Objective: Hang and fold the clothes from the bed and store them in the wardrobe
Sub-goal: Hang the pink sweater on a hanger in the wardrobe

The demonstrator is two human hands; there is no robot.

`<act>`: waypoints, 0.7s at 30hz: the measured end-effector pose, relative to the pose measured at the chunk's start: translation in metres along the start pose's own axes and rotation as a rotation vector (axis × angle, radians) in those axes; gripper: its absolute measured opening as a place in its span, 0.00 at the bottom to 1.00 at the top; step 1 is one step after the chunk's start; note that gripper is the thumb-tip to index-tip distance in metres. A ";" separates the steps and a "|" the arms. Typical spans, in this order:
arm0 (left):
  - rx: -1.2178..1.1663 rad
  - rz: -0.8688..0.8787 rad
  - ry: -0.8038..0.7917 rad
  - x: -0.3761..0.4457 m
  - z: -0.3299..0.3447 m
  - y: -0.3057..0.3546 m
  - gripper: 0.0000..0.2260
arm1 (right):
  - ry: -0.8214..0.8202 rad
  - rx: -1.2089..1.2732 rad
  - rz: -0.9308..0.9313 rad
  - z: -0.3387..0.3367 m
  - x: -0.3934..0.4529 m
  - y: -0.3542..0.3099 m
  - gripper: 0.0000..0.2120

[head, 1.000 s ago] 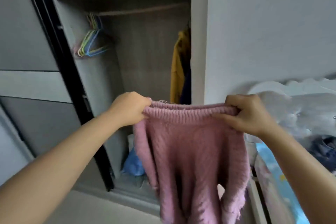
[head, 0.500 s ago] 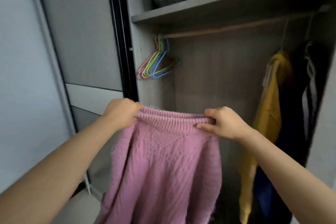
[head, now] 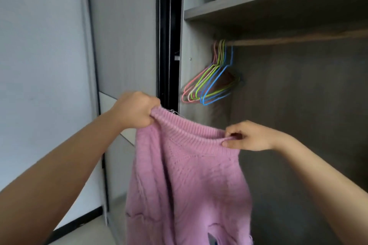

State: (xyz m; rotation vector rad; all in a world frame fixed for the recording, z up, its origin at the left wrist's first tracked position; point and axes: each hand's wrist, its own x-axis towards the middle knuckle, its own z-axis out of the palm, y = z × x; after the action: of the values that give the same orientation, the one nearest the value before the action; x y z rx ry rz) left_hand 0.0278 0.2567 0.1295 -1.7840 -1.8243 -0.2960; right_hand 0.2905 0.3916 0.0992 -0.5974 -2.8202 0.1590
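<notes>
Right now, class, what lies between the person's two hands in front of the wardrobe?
In the head view, the pink sweater's ribbed edge spans from left hand to right hand.

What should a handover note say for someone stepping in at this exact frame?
Left hand grips the ribbed edge of the pink sweater; right hand pinches the same edge further along.
The sweater hangs free in front of the open wardrobe, not on a hanger as far as can be seen.
Empty coloured hangers sit bunched at the left end of the rail.
Done: sweater brought to the wardrobe.
Left: hanger it, hang it on the rail.
</notes>
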 end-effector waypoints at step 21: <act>-0.076 0.370 0.221 0.193 0.074 -0.088 0.17 | 0.885 0.207 0.923 -0.050 0.240 0.102 0.20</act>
State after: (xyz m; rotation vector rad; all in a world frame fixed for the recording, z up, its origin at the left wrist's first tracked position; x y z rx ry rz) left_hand -0.0661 0.4512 0.1915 -2.0088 -1.3178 -0.4012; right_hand 0.1314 0.5858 0.1851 -1.4304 -1.5180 0.2591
